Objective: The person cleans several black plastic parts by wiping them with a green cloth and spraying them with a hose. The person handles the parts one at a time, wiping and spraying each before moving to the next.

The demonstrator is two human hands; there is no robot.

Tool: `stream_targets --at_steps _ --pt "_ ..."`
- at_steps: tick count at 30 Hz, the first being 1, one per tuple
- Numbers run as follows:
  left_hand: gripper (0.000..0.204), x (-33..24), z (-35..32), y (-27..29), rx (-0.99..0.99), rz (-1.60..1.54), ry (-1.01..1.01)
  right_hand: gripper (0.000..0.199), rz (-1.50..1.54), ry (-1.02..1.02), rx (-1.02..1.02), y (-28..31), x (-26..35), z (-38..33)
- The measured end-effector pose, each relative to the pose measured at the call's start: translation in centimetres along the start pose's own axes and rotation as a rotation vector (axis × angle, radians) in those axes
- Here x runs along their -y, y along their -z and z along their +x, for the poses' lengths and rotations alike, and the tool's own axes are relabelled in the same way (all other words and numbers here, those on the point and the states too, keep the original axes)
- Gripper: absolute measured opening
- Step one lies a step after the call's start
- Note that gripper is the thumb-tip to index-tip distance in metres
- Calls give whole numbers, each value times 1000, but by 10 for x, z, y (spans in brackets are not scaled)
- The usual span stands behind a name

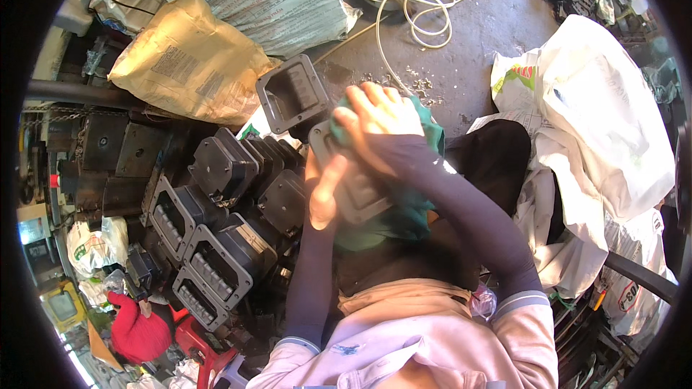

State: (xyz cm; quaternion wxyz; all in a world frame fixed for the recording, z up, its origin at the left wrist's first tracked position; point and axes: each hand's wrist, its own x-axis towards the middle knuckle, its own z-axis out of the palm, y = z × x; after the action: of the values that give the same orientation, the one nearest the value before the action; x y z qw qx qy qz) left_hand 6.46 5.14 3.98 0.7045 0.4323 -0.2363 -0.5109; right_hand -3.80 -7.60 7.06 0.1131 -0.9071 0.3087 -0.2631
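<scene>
A dark grey box-shaped housing (362, 200) with a rimmed flange and a row of bumps rests tilted over my lap. My left hand (324, 191) grips its left edge, the thumb over the rim; motion smears this hand and hides most of its fingers. Over the upper end of the housing, my right hand (382, 114) presses a green cloth (430, 130), fingers bent across it. More green fabric (407, 229) lies under the housing on my lap; whether it is the same piece I cannot tell. Just beyond my left hand stands another open housing (292, 94).
Several similar housings (216, 263) are stacked at my left. Beyond them lie a brown paper sack (191, 61) and a silvery sack (267, 3). A pale hose (447, 25) coils on the floor ahead. White sacks (602, 115) crowd my right; a red stool (198, 342) stands lower left.
</scene>
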Motion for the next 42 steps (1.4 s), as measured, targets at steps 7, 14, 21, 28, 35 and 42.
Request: stream_targets --at_steps 7,14,21,28,35,42 --pt "55 1 -2 3 4 56 -3 32 476 -471 12 9 -21 -70" --pt "60 -42 4 4 56 264 -57 35 1073 -960 -175 59 -59 -154" --pt "73 -61 25 -28 132 493 -35 58 972 -504 112 66 29 -73" --pt "68 -64 26 -29 142 526 -44 72 1489 -319 548 24 6 -46" --pt "65 -67 32 -30 162 836 19 79 857 -225 936 35 -6 -36" --pt "57 -69 44 -34 134 743 11 44 98 257 305 14 7 -73"
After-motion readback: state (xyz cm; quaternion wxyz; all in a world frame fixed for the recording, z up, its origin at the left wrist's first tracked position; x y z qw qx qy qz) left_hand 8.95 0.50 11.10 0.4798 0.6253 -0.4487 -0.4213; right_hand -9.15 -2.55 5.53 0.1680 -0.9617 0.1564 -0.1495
